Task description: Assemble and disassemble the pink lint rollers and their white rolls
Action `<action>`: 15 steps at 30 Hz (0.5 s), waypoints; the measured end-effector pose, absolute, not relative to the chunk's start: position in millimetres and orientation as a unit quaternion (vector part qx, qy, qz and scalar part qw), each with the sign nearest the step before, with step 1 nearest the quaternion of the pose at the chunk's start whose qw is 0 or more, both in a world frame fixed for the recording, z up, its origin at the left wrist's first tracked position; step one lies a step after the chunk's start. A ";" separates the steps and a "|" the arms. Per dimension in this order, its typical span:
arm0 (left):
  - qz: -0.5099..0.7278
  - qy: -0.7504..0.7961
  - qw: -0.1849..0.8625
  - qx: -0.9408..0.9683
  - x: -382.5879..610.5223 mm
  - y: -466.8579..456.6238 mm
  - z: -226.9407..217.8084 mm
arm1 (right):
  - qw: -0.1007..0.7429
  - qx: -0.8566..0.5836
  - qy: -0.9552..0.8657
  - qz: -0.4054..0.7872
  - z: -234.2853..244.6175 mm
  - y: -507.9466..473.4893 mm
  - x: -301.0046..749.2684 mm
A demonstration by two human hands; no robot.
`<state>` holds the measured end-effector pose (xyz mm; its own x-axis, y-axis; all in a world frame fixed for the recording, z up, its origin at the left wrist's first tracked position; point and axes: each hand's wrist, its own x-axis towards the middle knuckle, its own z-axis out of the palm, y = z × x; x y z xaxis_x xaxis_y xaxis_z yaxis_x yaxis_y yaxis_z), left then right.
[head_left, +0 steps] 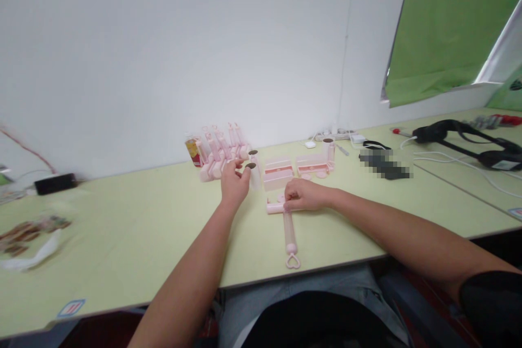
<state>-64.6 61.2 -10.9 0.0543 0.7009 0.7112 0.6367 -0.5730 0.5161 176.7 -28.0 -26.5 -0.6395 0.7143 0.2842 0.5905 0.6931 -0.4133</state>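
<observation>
My left hand [234,180] reaches forward on the pale green table [134,239]; its fingertips pinch the dark-topped small pink tube [253,174] that stands upright. Behind it stands a cluster of pink plastic parts [222,149]. My right hand [302,194] is closed, knuckles up, on the top end of a pink long-handled piece [289,234] with a heart-shaped loop at its near end. Two pink open trays [278,172] [313,164] lie just beyond the hands.
A small yellow-and-red bottle [192,151] stands left of the pink parts. A white power strip [335,134], cables and a black strapped device [465,138] lie at the right. A black box [55,182] and wrapped items [28,231] sit at the left. A white wall runs behind.
</observation>
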 end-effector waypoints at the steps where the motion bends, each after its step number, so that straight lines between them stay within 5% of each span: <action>1: 0.512 0.459 0.034 0.725 -64.0 59.9 -10.1 | 0.218 -0.366 -0.894 0.138 -27.4 -27.5 176.8; 15: 0.519 0.378 0.095 0.761 -48.4 28.7 -0.6 | 0.277 -0.388 -0.847 0.236 -33.8 -25.2 182.1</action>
<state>-48.4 28.7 -0.6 0.1759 0.6740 0.7175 0.4758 -0.6963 0.5374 182.1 -25.2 -33.8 -0.5455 0.7876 0.2866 0.5263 0.5880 -0.6142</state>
